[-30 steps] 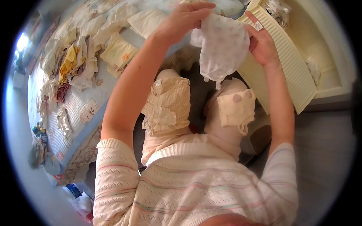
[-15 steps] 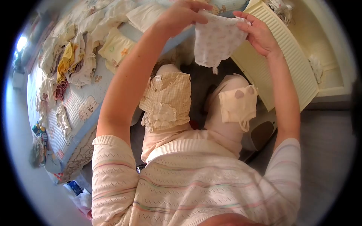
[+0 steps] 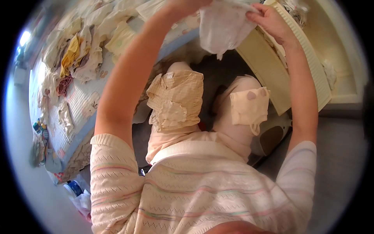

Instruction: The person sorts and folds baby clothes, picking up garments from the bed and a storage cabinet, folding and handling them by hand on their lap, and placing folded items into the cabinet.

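Observation:
A small white baby garment (image 3: 225,29), softly blurred, hangs stretched between both hands at the top of the view, a short tie or tab at its lower end. My left hand (image 3: 191,4) grips its upper left corner; the frame's edge cuts off part of that hand. At the opposite corner, my right hand (image 3: 271,22) pinches the cloth between thumb and fingers. Below, on my left thigh, lies a folded beige checked garment (image 3: 175,99) with a ruffle. A folded cream garment (image 3: 249,106) with brown patches and a strap rests on my right thigh.
On the left, a bed with a quilt (image 3: 80,117) bears a heap of baby clothes, including a yellow piece (image 3: 71,55). A cream ridged panel (image 3: 311,72) leans by an open cream container (image 3: 346,58) at right. Plastic bags (image 3: 80,199) sit at lower left.
Both hands have risen, and the white garment has gone up with them, so my left hand is now partly out of frame. The folded clothes remain on my thighs.

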A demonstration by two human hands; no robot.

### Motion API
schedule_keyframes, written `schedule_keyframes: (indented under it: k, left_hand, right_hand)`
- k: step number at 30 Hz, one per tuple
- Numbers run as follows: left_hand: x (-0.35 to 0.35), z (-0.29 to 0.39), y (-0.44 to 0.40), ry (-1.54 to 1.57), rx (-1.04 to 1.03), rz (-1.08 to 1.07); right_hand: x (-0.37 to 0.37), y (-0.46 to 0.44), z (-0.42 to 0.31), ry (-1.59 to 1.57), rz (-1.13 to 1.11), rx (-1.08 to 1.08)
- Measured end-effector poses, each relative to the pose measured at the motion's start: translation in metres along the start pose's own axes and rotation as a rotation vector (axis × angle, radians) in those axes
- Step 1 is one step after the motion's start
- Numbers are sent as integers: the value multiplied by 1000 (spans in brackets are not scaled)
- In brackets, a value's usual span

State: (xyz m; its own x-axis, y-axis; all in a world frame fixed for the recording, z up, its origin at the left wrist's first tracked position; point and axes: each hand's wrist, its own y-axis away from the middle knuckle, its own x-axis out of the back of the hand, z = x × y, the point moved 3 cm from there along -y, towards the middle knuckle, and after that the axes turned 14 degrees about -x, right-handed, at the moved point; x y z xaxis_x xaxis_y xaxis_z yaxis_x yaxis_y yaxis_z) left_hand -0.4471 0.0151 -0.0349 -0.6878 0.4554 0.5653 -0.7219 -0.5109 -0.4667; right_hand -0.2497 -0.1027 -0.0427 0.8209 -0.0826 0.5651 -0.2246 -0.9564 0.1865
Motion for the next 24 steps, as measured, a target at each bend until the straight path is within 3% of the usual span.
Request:
schedule_keyframes:
  k: [4, 5, 7, 8, 9, 10, 11, 14, 16, 24]
  left_hand:
    - [35, -13, 11, 297, -210, 96]
    - [48, 9, 29, 303, -203, 97]
    - [67, 30, 75, 253, -263, 16]
    - [74, 30, 105, 201, -328, -74]
    - [72, 24, 138, 312, -291, -63]
    - [64, 31, 172, 438, -123, -113]
    - [55, 31, 200, 332, -116, -221]
    - [21, 42, 268, 211, 26, -441]
    - [10, 41, 296, 202, -5, -456]
    - [1, 45, 284, -154, -208, -589]
  right_hand:
    - [-24, 31, -59, -247, 170, 240]
    - [-34, 50, -76, -29, 270, 407]
    - [-60, 80, -82, 35, 299, 566]
    - [-77, 89, -69, -120, 230, 551]
    - [-97, 103, -61, 44, 170, 579]
    - [-117, 118, -52, 206, 110, 619]
    - [-136, 133, -42, 354, 49, 668]
    - [-183, 167, -1, 290, -273, 590]
    - [-199, 176, 16, 247, -351, 530]
    - [-206, 175, 15, 76, -409, 427]
